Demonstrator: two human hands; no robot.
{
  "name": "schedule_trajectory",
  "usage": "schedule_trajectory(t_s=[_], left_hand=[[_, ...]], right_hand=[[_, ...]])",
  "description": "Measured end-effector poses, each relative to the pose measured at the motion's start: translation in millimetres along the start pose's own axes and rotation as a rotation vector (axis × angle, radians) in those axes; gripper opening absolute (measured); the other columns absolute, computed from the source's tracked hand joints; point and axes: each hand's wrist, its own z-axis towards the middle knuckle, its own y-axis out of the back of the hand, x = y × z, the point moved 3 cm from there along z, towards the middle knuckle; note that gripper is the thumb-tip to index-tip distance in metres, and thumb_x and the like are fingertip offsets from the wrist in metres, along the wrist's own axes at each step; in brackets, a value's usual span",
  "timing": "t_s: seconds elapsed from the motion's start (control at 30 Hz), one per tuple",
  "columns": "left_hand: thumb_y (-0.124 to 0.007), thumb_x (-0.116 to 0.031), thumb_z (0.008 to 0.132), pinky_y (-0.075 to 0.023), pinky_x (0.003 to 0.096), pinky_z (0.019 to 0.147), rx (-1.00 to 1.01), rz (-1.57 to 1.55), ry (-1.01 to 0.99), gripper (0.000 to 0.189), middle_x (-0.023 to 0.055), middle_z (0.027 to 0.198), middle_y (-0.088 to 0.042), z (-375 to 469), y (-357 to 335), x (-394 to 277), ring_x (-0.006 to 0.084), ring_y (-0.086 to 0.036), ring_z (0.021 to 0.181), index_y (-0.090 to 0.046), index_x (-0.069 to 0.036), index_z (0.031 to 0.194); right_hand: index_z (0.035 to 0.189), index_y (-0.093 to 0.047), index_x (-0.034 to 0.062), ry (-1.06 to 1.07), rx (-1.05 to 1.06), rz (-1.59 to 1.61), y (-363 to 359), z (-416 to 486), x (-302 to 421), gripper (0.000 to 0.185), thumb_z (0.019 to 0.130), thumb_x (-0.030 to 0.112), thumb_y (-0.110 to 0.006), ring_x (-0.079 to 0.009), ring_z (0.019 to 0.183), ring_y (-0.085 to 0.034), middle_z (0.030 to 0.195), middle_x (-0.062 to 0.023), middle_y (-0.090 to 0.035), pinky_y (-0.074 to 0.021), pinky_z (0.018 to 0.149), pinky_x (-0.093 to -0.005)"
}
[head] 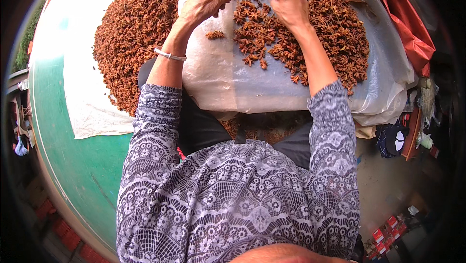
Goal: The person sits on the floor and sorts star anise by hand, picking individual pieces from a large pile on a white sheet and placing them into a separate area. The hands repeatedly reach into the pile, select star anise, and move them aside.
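Star anise pods [255, 33] lie loosely spread on a translucent plastic sheet [214, 88] before me, joining a dense heap of star anise [338, 33] on the right. My left hand [209, 0], with a silver bangle on its wrist, is raised at the left edge of the spread pods. Its fingers are curled together; whether they pinch a pod is not clear. My right hand [289, 6] hovers over the inner edge of the heap, thumb and fingers bent towards the left, their tips partly hidden. A small cluster of pods [214, 35] lies apart below my left hand.
A larger heap of star anise [138, 40] rests on a white sheet [94, 117] to the left, over a green floor [87, 161]. Red fabric [407, 26] lies along the right edge. Red packages [387, 234] are at the lower right.
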Motion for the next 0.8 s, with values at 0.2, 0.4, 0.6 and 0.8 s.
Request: schedule_trajectory(t_s=[0.2, 0.4, 0.6, 0.8], left_hand=[[-0.06, -0.02, 0.096, -0.0483, 0.0435, 0.068, -0.204, 0.308, -0.096, 0.019, 0.0172, 0.077, -0.061, 10.1, 1.9, 31.2, 0.0315, -0.06, 0.073, -0.064, -0.003, 0.091], [-0.064, -0.02, 0.095, -0.0513, 0.0478, 0.068, -0.261, 0.492, -0.134, 0.017, 0.0192, 0.077, -0.062, 10.7, -4.8, 14.1, 0.0341, -0.065, 0.074, -0.062, -0.005, 0.088], [-0.07, -0.006, 0.094, -0.0562, 0.0406, 0.091, -0.331, 0.314, -0.558, 0.049, 0.019, 0.121, -0.065, 5.9, -9.4, 19.0, 0.0311, -0.066, 0.106, -0.055, -0.007, 0.14], [-0.068, -0.005, 0.096, -0.0566, 0.0336, 0.084, -0.091, 0.029, -0.432, 0.021, 0.0127, 0.104, -0.071, 3.9, -18.5, -7.4, 0.0246, -0.069, 0.095, -0.068, -0.003, 0.117]], right_hand=[[0.105, -0.077, 0.0168, 0.128, 0.194, -0.389, -29.8, 5.8, 27.0, 0.019, 0.092, 0.01, -0.066, -0.0239, 0.109, -0.068, 0.108, -0.0057, -0.07, -0.059, 0.087, -0.0431], [0.101, -0.075, 0.0168, 0.229, -0.017, -0.351, -27.4, -4.7, 10.0, 0.011, 0.097, 0.014, -0.065, -0.019, 0.107, -0.069, 0.119, -0.001, -0.072, -0.0608, 0.088, -0.0366], [0.121, -0.073, 0.0105, -0.258, 0.028, 0.595, -8.2, -10.0, 1.7, 0.023, 0.101, 0.02, -0.066, -0.0139, 0.102, -0.073, 0.108, -0.0055, -0.078, -0.0588, 0.091, -0.0318], [0.112, -0.07, 0.002, 0.019, 0.063, 0.383, -2.5, 0.2, 45.4, 0.025, 0.101, 0.023, -0.063, -0.0191, 0.086, -0.074, 0.096, -0.0096, -0.076, -0.0569, 0.076, -0.0357]])
